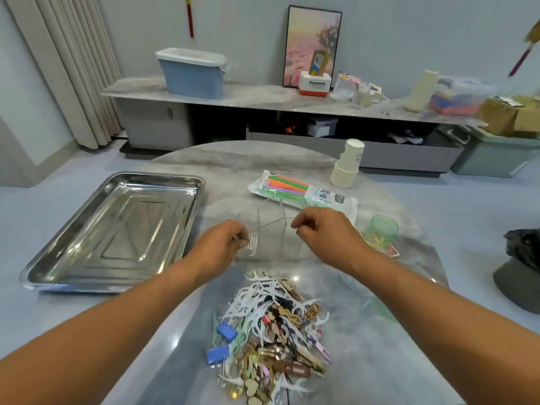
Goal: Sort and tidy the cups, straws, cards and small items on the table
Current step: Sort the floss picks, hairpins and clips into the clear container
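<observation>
Both hands, left hand [225, 244] and right hand [318, 232], pinch what seems a clear box [268, 238], mid-table beyond the small items [268, 331]. Risk: slippery plastic drops, scattering the pile.

Background: blue lidded bin [191, 74], framed picture [312, 45], Panasonic box [316, 83] on sideboard [263, 96]; curtain [64, 62] left.
</observation>
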A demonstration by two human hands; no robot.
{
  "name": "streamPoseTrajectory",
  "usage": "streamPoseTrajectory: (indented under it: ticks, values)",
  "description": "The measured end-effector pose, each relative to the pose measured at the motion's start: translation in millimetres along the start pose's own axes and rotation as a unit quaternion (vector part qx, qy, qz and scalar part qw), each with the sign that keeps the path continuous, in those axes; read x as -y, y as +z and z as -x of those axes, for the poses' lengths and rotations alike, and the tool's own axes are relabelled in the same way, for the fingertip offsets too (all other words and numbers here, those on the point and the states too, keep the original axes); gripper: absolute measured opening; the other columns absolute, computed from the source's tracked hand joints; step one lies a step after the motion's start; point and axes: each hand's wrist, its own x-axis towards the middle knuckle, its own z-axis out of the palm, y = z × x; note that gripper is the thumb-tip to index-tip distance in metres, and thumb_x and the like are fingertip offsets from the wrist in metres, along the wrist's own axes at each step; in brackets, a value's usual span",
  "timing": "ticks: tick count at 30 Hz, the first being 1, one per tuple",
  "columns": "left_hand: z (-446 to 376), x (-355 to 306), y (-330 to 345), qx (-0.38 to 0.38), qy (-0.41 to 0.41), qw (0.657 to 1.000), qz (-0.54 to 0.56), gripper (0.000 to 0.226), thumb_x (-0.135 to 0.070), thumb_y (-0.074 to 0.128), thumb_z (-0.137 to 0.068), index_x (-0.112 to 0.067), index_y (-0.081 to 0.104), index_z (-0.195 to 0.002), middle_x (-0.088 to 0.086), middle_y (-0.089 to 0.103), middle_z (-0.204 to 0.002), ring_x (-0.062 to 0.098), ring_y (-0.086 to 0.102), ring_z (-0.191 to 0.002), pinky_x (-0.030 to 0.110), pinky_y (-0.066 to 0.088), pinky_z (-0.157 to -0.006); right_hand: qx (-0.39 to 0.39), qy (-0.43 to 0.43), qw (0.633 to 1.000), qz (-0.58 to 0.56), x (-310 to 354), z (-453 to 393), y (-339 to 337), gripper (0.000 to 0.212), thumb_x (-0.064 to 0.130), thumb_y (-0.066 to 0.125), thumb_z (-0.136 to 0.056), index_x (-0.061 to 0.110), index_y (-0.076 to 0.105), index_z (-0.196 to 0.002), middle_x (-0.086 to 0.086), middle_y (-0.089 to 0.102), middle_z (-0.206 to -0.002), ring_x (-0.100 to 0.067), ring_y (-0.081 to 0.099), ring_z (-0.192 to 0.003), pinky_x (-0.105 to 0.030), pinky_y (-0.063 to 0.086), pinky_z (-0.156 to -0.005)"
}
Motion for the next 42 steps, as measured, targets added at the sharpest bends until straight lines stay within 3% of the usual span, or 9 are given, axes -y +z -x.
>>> streamPoseTrajectory:
  ticks: [5, 10, 13, 17, 21, 26, 33, 38, 42]
  values:
    - [26, -8, 2, 0.032, -0.014, 0.999, -0.025, 0.011, -0.013, 0.061, -0.099, -0.020, 0.065, -0.092, -0.004, 0.063, -0.099, 0.017, 0.059, -0.090, 0.031, 0.048, -0.079, 0.051, 0.015, 0.999, 0.005, -3, 33, 7, 0.019, 0.017, 0.061, -0.095, 0.030, 0.074, -0.099, 0.017, 0.069, -0.092, -0.004, 0.065, -0.083, -0.032, 0.058, -0.079]
    - [55, -15, -1, -0.003, -0.059, 0.998, -0.031, 0.044, -0.016, 0.067, -0.096, -0.027, 0.052, -0.136, -0.003, 0.046, -0.141, 0.022, 0.058, -0.114, 0.039, 0.049, -0.099, 0.121, 0.029, 0.992, 0.008, -11, 62, 13, 0.011, 0.014, 0.070, -0.091, 0.023, 0.074, -0.096, 0.010, 0.070, -0.093, -0.008, 0.065, -0.086, -0.026, 0.054, -0.077]
    - [82, -26, -3, -0.061, -0.062, 0.994, -0.069, 0.028, -0.028, 0.074, -0.091, -0.027, 0.051, -0.105, -0.003, 0.055, -0.116, 0.015, 0.058, -0.094, 0.029, 0.046, -0.077, 0.222, 0.022, 0.974, 0.024, -9, 86, 19, 0.011, 0.017, 0.081, -0.081, 0.022, 0.072, -0.085, 0.009, 0.071, -0.081, -0.008, 0.065, -0.074, -0.027, 0.053, -0.067]
    - [121, -48, 13, 0.114, -0.096, 0.983, -0.103, 0.042, -0.057, 0.083, -0.072, -0.026, 0.056, -0.079, -0.006, 0.065, -0.075, 0.009, 0.059, -0.069, 0.028, 0.038, -0.055, 0.305, -0.021, 0.940, 0.152, 1, 115, 37, 0.029, 0.037, 0.087, -0.071, 0.029, 0.068, -0.092, 0.012, 0.069, -0.085, -0.010, 0.063, -0.079, -0.029, 0.046, -0.061]
    - [154, -58, 37, 0.199, -0.081, 0.951, -0.223, 0.058, -0.072, 0.077, -0.058, -0.027, 0.054, -0.086, -0.011, 0.063, -0.082, 0.013, 0.058, -0.078, 0.031, 0.035, -0.058, 0.276, -0.072, 0.924, 0.253, 2, 128, 51, 0.031, 0.042, 0.078, -0.071, 0.030, 0.063, -0.096, 0.011, 0.064, -0.089, -0.015, 0.060, -0.084, -0.027, 0.034, -0.056]
    - [167, -58, 50, 0.190, -0.059, 0.943, -0.267, 0.055, -0.071, 0.071, -0.069, -0.030, 0.047, -0.098, -0.007, 0.063, -0.092, 0.020, 0.057, -0.082, 0.032, 0.033, -0.060, 0.256, -0.067, 0.934, 0.238, 2, 126, 59, 0.020, 0.033, 0.076, -0.073, 0.027, 0.059, -0.080, 0.010, 0.062, -0.079, -0.016, 0.056, -0.076, -0.027, 0.031, -0.053]
    - [160, -50, 39, 0.179, -0.088, 0.960, -0.197, 0.040, -0.041, 0.065, -0.073, -0.039, 0.050, -0.110, -0.011, 0.066, -0.096, 0.016, 0.061, -0.088, 0.030, 0.038, -0.063, 0.248, -0.065, 0.945, 0.205, 12, 117, 59, 0.019, 0.022, 0.068, -0.080, 0.032, 0.065, -0.096, 0.013, 0.054, -0.080, -0.013, 0.053, -0.081, -0.027, 0.035, -0.057]
    - [136, -45, 7, 0.151, -0.194, 0.964, 0.102, 0.020, -0.018, 0.077, -0.078, -0.027, 0.070, -0.093, -0.005, 0.072, -0.068, 0.008, 0.065, -0.060, 0.025, 0.051, -0.056, 0.293, 0.020, 0.955, 0.043, 16, 101, 30, 0.009, 0.028, 0.071, -0.089, 0.026, 0.072, -0.098, 0.009, 0.067, -0.087, -0.012, 0.064, -0.082, -0.029, 0.050, -0.068]
    - [123, -38, -18, 0.149, -0.239, 0.927, 0.248, 0.021, -0.001, 0.077, -0.085, -0.006, 0.072, -0.104, 0.017, 0.075, -0.079, 0.018, 0.071, -0.067, 0.027, 0.061, -0.064, 0.258, 0.070, 0.958, -0.104, 15, 90, 17, 0.017, 0.029, 0.074, -0.092, 0.012, 0.073, -0.094, -0.002, 0.074, -0.088, -0.013, 0.066, -0.079, -0.032, 0.054, -0.074]
